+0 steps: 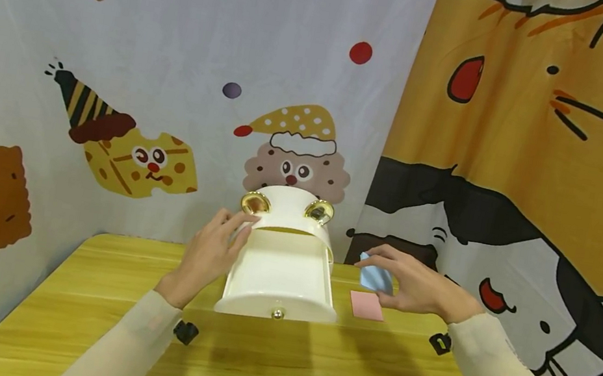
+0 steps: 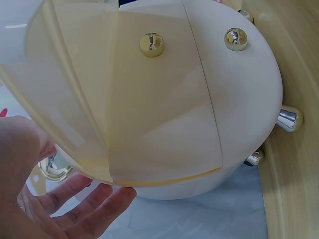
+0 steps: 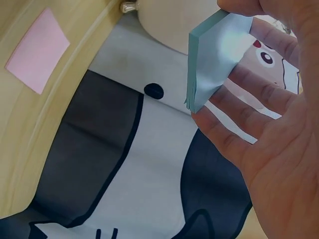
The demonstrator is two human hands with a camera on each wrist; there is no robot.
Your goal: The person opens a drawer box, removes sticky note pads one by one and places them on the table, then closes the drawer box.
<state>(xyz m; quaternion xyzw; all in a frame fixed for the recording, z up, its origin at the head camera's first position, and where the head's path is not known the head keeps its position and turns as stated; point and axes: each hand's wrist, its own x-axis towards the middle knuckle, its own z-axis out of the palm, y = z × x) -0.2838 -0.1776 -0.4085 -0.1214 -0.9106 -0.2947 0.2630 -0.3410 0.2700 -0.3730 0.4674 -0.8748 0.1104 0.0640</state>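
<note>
A small white cabinet [image 1: 292, 203] with round gold ears stands on the table, its top drawer [image 1: 282, 270] pulled out toward me. The bare inside of that drawer shows in the head view. At the cabinet's left side is my left hand [image 1: 210, 256], its fingers loosely extended. In the left wrist view its fingertips [image 2: 124, 195] lie right at the cabinet's edge. My right hand [image 1: 411, 281] pinches a light blue sticky note pad [image 3: 219, 55] by its edges between thumb and fingers. Beneath it in the head view, a pink sticky note pad [image 1: 367, 305] lies on the table.
Lower drawers with gold knobs [image 2: 151, 45] are closed, and gold feet [image 2: 289, 118] carry the cabinet. The wooden table [image 1: 272, 374] reaches back to a cartoon-printed curtain [image 1: 184, 31]. Both wrists bear small black devices [image 1: 186, 331].
</note>
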